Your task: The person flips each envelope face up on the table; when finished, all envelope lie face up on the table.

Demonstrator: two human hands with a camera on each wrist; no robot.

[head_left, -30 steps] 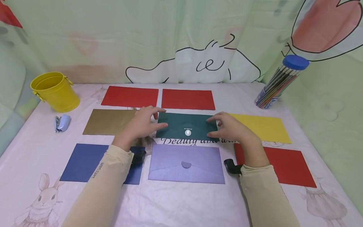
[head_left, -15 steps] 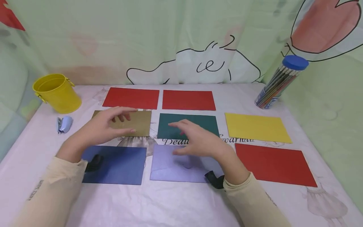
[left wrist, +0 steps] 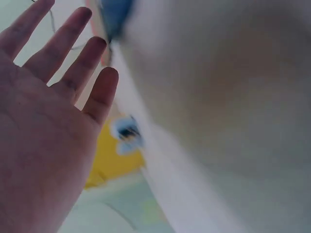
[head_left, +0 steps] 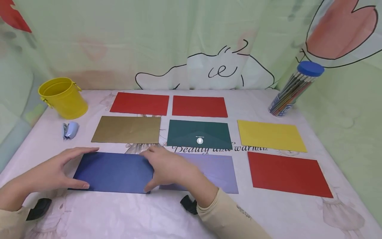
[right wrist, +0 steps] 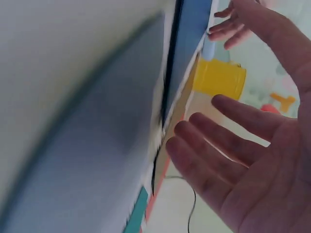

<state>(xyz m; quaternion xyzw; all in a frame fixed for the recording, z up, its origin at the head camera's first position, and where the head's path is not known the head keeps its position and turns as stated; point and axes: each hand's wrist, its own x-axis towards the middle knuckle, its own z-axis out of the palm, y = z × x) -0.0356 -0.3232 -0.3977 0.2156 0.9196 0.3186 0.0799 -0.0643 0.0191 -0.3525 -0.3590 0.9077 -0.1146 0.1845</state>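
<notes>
A blue envelope point(head_left: 114, 172) lies flat at the near left of the table. My left hand point(head_left: 49, 174) is at its left end, thumb over the near corner and fingers toward the far one. At the right end is my right hand point(head_left: 171, 166), thumb and fingers spread along that edge. Both wrist views show fairly straight fingers on the left hand point(left wrist: 48, 121) and the right hand point(right wrist: 257, 165). Whether either touches the paper cannot be told. A lilac envelope point(head_left: 218, 169) lies partly under the right forearm. Behind are a gold envelope point(head_left: 126, 129) and a dark green envelope point(head_left: 198, 131).
Two red envelopes point(head_left: 138, 104) form the back row. A yellow envelope point(head_left: 270, 134) and another red envelope point(head_left: 289, 174) lie on the right. At the left stand a yellow bucket point(head_left: 64, 101) and a small blue stapler point(head_left: 70, 130); a blue-lidded pencil jar point(head_left: 292, 89) leans back right.
Both hands have left the dark green envelope and moved left and nearer, to the two ends of the blue envelope. The envelopes keep their layout.
</notes>
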